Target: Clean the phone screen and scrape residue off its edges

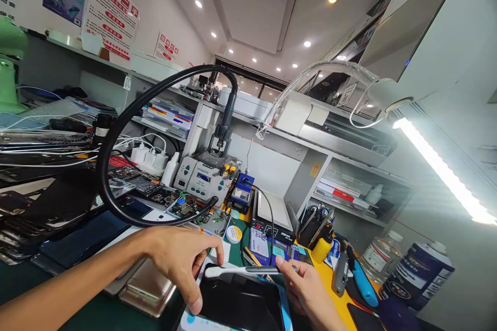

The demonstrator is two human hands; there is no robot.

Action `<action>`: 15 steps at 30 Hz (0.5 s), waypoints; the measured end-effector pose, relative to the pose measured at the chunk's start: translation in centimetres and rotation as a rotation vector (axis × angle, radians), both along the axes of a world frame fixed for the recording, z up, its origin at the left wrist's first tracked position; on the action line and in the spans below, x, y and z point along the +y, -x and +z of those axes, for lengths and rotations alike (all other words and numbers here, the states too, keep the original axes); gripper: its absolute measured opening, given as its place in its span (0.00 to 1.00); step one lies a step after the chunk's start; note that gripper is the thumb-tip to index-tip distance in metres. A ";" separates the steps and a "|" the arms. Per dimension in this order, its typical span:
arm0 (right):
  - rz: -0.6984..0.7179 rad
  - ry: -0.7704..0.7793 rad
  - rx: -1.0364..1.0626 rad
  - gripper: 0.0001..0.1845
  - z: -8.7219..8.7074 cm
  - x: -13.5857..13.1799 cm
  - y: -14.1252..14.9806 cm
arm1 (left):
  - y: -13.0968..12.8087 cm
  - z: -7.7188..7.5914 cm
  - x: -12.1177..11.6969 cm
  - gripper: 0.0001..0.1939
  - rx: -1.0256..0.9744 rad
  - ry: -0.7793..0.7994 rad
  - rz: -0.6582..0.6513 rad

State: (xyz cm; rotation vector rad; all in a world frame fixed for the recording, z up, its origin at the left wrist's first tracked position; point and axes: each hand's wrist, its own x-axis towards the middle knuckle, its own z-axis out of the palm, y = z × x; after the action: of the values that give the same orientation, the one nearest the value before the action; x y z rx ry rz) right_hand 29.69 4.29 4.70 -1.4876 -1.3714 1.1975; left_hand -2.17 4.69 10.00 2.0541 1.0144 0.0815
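A dark-screened phone [240,302] with a light blue frame lies at the bottom middle of the bench. My left hand [180,261] rests over its upper left corner, fingertips pressing on the edge. My right hand [306,289] holds a white-handled brush-like tool [240,271] by its dark end; the tool lies crosswise just above the phone's top edge.
A black hose [116,129] loops from a grey hot-air station [200,181]. Phones and boards are stacked at left [58,207]. Gold phone backs [149,289] lie by my left wrist. A tool holder [316,227], bottles [382,256] and a bright lamp [438,165] stand at right.
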 end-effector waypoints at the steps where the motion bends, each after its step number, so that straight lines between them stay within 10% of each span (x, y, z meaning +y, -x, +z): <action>1: -0.001 0.002 0.005 0.40 -0.1 0.1 -0.2 | 0.0 0.0 0.0 0.42 0.002 0.000 -0.002; 15: -0.009 0.028 0.092 0.42 0.2 0.4 -1.3 | 0.0 0.0 0.0 0.44 0.014 -0.002 0.001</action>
State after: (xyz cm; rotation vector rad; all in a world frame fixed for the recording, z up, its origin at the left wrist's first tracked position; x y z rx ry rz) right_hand 31.01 4.68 4.93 -1.4381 -1.2900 1.2690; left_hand -2.17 4.68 9.98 2.0583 1.0241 0.0687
